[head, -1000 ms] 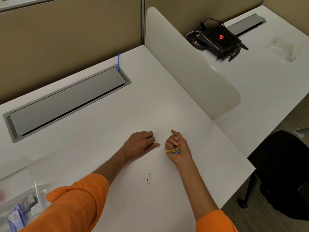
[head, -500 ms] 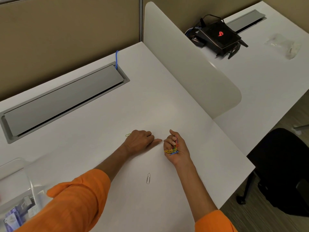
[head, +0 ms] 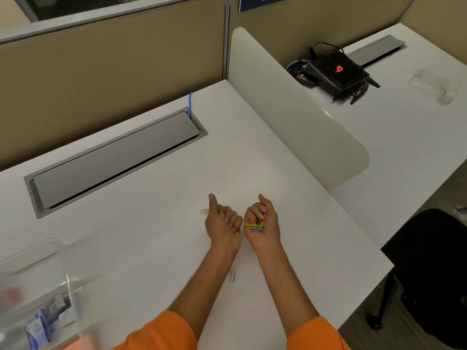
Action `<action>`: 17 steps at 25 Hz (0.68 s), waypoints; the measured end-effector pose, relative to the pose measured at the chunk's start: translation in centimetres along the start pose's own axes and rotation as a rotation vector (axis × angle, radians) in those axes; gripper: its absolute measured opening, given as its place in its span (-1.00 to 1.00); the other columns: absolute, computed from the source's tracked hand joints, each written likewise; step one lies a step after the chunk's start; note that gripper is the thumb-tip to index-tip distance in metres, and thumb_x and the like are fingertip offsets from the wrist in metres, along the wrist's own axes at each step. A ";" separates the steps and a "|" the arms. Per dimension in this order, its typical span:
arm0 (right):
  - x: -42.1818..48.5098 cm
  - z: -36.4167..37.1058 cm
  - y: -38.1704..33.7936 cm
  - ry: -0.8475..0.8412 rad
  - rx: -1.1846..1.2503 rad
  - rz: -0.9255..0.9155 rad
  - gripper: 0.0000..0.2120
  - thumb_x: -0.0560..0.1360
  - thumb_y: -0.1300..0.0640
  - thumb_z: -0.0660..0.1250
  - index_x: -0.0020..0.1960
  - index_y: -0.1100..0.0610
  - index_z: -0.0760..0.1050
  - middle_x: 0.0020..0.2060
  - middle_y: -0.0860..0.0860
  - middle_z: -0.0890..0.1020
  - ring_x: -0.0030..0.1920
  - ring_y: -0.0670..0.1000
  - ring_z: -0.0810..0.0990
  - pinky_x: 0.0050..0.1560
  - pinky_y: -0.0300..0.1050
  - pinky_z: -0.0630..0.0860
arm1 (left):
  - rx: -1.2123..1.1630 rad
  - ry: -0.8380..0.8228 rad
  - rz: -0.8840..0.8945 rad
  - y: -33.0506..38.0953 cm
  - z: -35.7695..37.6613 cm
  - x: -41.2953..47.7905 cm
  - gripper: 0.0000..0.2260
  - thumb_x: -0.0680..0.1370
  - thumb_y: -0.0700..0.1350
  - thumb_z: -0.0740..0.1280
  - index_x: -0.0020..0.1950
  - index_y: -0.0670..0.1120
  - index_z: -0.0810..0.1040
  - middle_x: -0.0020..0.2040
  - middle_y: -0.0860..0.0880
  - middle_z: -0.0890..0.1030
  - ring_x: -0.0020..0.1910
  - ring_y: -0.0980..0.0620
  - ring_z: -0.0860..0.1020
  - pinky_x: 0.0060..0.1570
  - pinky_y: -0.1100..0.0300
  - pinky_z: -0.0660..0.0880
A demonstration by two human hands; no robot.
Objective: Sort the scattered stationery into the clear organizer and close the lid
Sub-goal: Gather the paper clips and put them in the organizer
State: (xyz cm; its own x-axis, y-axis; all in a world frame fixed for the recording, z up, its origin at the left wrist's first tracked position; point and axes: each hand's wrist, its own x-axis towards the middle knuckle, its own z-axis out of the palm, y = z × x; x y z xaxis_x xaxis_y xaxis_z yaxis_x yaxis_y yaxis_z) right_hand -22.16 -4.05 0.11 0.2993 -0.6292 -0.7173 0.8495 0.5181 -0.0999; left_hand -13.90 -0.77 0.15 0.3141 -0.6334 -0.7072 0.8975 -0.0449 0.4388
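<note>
My right hand (head: 264, 223) lies palm up on the white desk (head: 151, 223), its fingers curled round a bunch of coloured paper clips (head: 257, 223). Just left of it, my left hand (head: 222, 223) is turned on its edge with the thumb raised; its curled fingers pinch a small paper clip (head: 232, 231). A yellow-green clip (head: 204, 211) lies on the desk beside the left thumb. A silver clip (head: 232, 276) lies between my forearms. The clear organizer (head: 32, 269) stands blurred at the lower left with its lid up and some items inside.
A grey cable hatch (head: 113, 160) is set into the desk at the back left. A white curved divider (head: 290, 109) bounds the right side. Beyond it lies a black device (head: 336, 70). A black chair (head: 429, 274) stands at the desk's right edge.
My left hand has turned from palm-down on the desk to thumb-up with its fingers curled, uncovering the yellow-green clip. My right hand has kept its clips.
</note>
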 end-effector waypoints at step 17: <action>-5.4 4.4 5.2 -0.186 -0.191 -0.176 -0.57 0.58 0.00 0.21 -0.42 0.14 0.33 -0.55 0.02 0.36 -0.60 -0.03 0.28 -0.54 -0.19 0.35 | -0.337 -0.037 0.043 3.3 0.3 -4.3 -0.52 0.46 0.22 0.38 -0.48 -0.06 0.36 -0.38 0.00 0.51 -0.43 0.07 0.50 -0.13 0.13 0.49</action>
State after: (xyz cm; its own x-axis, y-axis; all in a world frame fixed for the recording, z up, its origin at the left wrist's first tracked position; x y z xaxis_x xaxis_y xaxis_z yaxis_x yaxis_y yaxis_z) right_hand -17.42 -0.53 6.51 0.2447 -0.8048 -0.5408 0.8033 0.4806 -0.3517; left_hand -12.40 1.58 4.79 0.3484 -0.6568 -0.6687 0.9373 0.2366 0.2560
